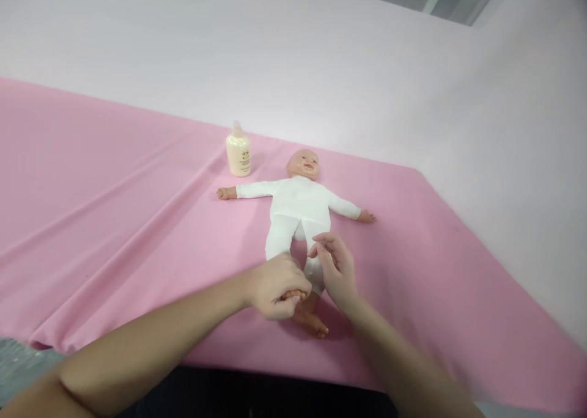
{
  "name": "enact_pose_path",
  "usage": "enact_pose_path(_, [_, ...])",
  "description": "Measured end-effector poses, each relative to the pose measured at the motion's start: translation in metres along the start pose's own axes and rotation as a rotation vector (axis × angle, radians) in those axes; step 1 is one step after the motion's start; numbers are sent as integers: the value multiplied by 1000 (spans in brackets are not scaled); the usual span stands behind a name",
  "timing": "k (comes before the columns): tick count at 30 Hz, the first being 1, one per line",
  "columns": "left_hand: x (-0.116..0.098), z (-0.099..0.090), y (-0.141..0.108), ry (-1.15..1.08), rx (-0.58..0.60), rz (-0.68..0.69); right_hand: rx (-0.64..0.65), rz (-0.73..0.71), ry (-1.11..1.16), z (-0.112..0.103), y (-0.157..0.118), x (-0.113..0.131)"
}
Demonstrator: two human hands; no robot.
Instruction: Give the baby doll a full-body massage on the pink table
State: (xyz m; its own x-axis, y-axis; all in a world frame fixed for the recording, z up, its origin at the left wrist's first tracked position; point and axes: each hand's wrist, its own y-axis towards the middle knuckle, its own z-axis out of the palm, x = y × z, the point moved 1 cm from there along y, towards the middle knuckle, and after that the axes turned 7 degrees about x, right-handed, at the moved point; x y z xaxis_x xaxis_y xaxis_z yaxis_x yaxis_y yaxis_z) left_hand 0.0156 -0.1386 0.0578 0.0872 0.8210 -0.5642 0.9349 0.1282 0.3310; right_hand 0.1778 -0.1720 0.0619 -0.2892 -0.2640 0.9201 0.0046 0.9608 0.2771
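A baby doll (300, 199) in a white long-sleeved suit lies on its back, head away from me and arms spread. My left hand (280, 286) is closed around the doll's foot (293, 294) on the left side, with its toes poking out between my thumb and fingers. Over the doll's other leg hovers my right hand (336, 268), its fingers loosely curved and apart with nothing seen between them. Whether it touches the leg I cannot tell. Below it the doll's other bare foot (312, 323) lies uncovered.
A pink cloth (160, 222) covers the table, with folds on the left. Beyond the doll's outstretched arm stands a cream-coloured pump bottle (238, 155). A white wall (229, 51) rises behind the table, and the table's front edge is close to me.
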Motion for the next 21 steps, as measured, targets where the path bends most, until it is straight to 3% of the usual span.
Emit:
enact_pose_path(15, [-4, 6, 4, 18, 155, -92, 79, 48, -41, 4, 5, -6])
enact_pose_path(21, [-7, 6, 5, 1, 159, -134, 123, 50, -68, 5, 5, -6])
